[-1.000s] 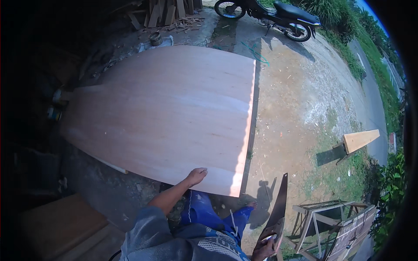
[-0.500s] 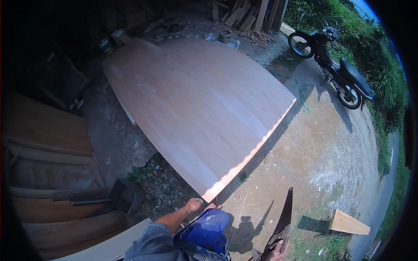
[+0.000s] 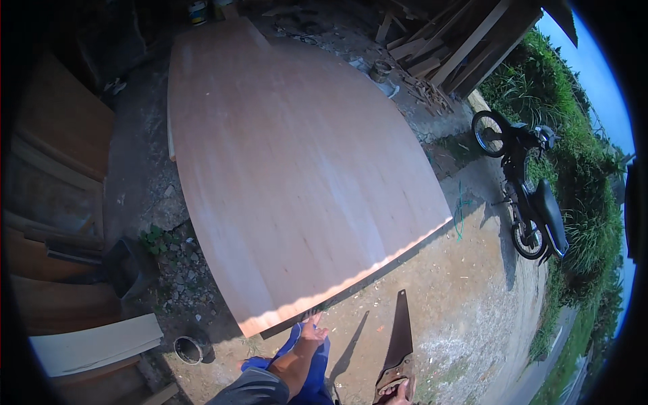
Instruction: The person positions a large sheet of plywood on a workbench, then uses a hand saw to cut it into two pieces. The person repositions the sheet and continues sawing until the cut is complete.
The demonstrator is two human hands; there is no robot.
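A large pale plywood sheet [image 3: 290, 162] lies low over the ground and fills the middle of the view; its near edge is lit by the sun. My left hand [image 3: 312, 331] reaches forward with fingers spread, right at that near edge, close to the sheet's near corner. My right hand [image 3: 398, 392] shows only partly at the bottom rim. It grips the handle of a handsaw [image 3: 401, 334], whose dark blade points up and away from me over the bare dirt. Blue trouser cloth [image 3: 314, 378] is below my left arm.
A black motorcycle [image 3: 530, 189] stands at the right beside tall grass. Scrap timber [image 3: 432, 57] is piled beyond the sheet. Wooden boards [image 3: 61, 135] stack up on the left, with a pale plank [image 3: 94, 345] and a small round can [image 3: 189, 349] near my feet.
The view has swung, so the sheet now runs up and left and the motorcycle sits at the right. My left hand stays at the near edge; the saw stays in my right.
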